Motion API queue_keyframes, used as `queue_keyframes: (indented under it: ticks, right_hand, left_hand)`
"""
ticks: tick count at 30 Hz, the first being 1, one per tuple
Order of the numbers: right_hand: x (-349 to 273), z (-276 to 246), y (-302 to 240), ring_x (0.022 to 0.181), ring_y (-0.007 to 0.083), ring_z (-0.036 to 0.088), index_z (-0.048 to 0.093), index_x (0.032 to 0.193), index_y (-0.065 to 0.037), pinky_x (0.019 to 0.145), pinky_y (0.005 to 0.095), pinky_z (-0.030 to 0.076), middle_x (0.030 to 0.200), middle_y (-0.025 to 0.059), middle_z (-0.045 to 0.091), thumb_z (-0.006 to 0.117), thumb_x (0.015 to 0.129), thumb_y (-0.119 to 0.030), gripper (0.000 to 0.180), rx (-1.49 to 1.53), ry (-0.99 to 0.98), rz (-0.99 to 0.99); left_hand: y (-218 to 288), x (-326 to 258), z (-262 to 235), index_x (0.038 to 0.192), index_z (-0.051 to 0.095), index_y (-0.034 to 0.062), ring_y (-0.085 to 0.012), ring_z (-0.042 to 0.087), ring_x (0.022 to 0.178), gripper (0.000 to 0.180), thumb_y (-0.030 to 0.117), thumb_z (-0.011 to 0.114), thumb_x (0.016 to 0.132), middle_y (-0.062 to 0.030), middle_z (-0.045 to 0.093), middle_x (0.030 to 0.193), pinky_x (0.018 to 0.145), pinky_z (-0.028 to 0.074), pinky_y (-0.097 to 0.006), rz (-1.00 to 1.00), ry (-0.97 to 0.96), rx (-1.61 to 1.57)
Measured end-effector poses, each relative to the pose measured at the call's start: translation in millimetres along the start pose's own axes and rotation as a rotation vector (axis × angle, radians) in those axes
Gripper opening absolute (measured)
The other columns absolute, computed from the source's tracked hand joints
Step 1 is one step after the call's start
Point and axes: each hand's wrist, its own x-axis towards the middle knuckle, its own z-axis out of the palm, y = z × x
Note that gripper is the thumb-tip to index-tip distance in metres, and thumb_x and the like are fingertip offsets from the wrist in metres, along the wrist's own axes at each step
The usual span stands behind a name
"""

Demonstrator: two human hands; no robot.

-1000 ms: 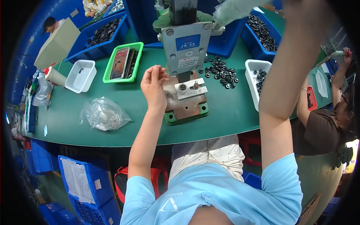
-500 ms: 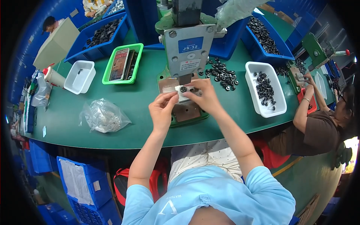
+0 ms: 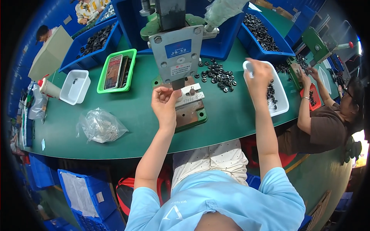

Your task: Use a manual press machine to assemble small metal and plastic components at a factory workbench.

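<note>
R hand (image 3: 259, 79) at wht tray (image 3: 283, 101)

Seeing green counter (image 3: 221, 119) across mid-frame. Carries press (image 3: 189, 57) at center, loose black parts (image 3: 219, 76) upper right of center, long white tray (image 3: 284, 103) right; green basket (image 3: 112, 91), small white tray (image 3: 72, 92), clear bag (image 3: 101, 125) left; blue bin (image 3: 92, 58) upper left.

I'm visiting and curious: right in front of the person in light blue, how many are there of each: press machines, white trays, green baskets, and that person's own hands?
Press machine: 1
Left white tray and right white tray: 2
Green basket: 1
Left hand and right hand: 2
Total: 6
</note>
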Motion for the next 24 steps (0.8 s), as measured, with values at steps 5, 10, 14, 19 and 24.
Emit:
queue_keyframes:
  ticks: [5, 10, 14, 19, 24]
  right_hand:
    - [-27.9, 68.1, -62.1, 0.098, 0.0242, 0.049, 0.069, 0.085, -0.012, 0.082, 0.0379, 0.035, 0.088, 0.0039, 0.061, 0.074, 0.069, -0.024, 0.021, 0.187, -0.433, -0.139]
    - [-29.3, 83.6, -74.5, 0.093, 0.0235, 0.048, 0.069, 0.078, -0.012, 0.078, 0.0372, 0.034, 0.084, 0.0034, 0.06, 0.075, 0.068, -0.025, 0.018, 0.134, -0.418, -0.082]
    - [-26.9, 55.5, -81.9, 0.095, 0.0242, 0.048, 0.069, 0.077, -0.013, 0.083, 0.0379, 0.034, 0.089, 0.0031, 0.062, 0.076, 0.065, -0.022, 0.016, 0.423, -0.478, 0.035]
    - [-46.3, 36.9, -132.9, 0.099, 0.0229, 0.043, 0.068, 0.088, -0.01, 0.086, 0.0341, 0.037, 0.104, 0.0021, 0.056, 0.079, 0.063, -0.016, 0.029, 0.887, -0.578, -0.058]
    - [-51.5, 32.7, -133.4, 0.101, 0.0237, 0.045, 0.065, 0.095, -0.009, 0.088, 0.0345, 0.035, 0.106, 0.0022, 0.057, 0.079, 0.061, -0.016, 0.038, 0.718, -0.395, -0.145]
  left_hand:
    - [7.2, -9.8, 3.1, 0.096, 0.046, 0.0017, -0.0157, 0.061, 0.087, 0.031, -0.006, 0.068, 0.076, -0.0087, 0.054, 0.099, 0.08, 0.051, -0.027, 0.008, -0.002, 0.025]
    - [19.0, -14.2, -9.8, 0.107, 0.044, 0.0002, -0.0251, 0.062, 0.096, 0.037, -0.006, 0.065, 0.077, -0.012, 0.041, 0.115, 0.086, 0.05, -0.032, 0.015, -0.059, 0.006]
    - [21.1, -8.0, -28.7, 0.104, 0.049, 0.0, -0.0155, 0.059, 0.078, 0.025, -0.003, 0.058, 0.081, -0.0078, 0.048, 0.104, 0.072, 0.05, -0.026, -0.07, 0.064, 0.103]
    - [6.0, -9.8, -26.2, 0.095, 0.059, 0.0012, -0.0055, 0.049, 0.064, 0.011, 0.002, 0.059, 0.084, -0.0017, 0.056, 0.085, 0.054, 0.04, -0.017, -0.071, -0.07, 0.234]
    - [-1.2, -5.1, -21.7, 0.093, 0.062, 0.0023, -0.0053, 0.05, 0.062, 0.014, 0.008, 0.065, 0.081, -0.0024, 0.054, 0.088, 0.057, 0.041, -0.019, 0.032, -0.129, 0.535]
